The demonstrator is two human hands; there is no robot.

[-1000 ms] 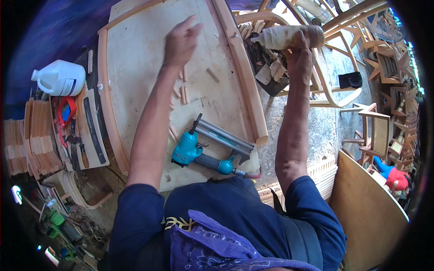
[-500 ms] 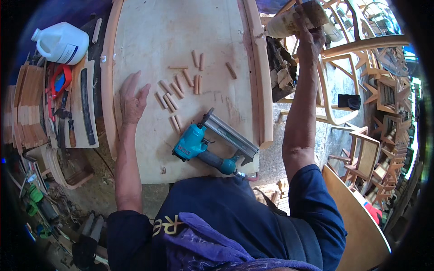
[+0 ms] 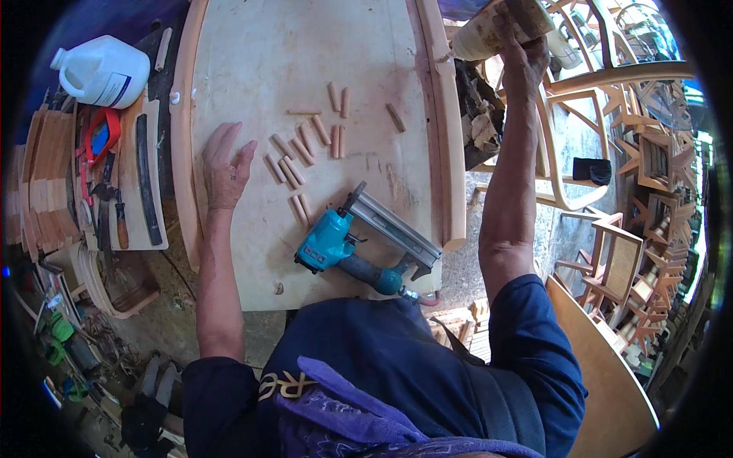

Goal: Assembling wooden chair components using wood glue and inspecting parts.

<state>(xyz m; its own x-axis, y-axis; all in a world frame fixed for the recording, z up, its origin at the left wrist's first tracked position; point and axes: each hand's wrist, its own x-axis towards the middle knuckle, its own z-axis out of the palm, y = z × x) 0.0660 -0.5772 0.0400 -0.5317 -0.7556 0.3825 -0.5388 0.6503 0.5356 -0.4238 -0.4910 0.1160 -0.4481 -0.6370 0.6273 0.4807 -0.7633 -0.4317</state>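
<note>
My left hand (image 3: pixel 227 169) lies on the pale panel (image 3: pixel 252 259), beside its left wooden rail, fingers spread and holding nothing. At the upper right, beyond the right rail, my right hand (image 3: pixel 525 61) grips a stained whitish cylinder (image 3: pixel 477 40) with a brownish end; its exact kind is unclear. Several short wooden dowels (image 3: pixel 303 150) are scattered over the middle of the panel. One separate dowel (image 3: pixel 395 118) lies farther right. A teal nail gun (image 3: pixel 328 240) rests on its side near my body, with a hose fitting at its handle end.
Left of the panel are a white jug (image 3: pixel 103 72), a stack of wooden pieces (image 3: pixel 50 175) and hand tools with a red-framed saw (image 3: pixel 103 136). To the right stand wooden chair frames (image 3: pixel 611 252) and a curved wooden frame (image 3: pixel 546 153). A large board (image 3: pixel 603 366) leans at lower right.
The view has shifted very slightly. My left hand stays on the panel, and my right hand still grips the cylinder, which is slightly higher in view.
</note>
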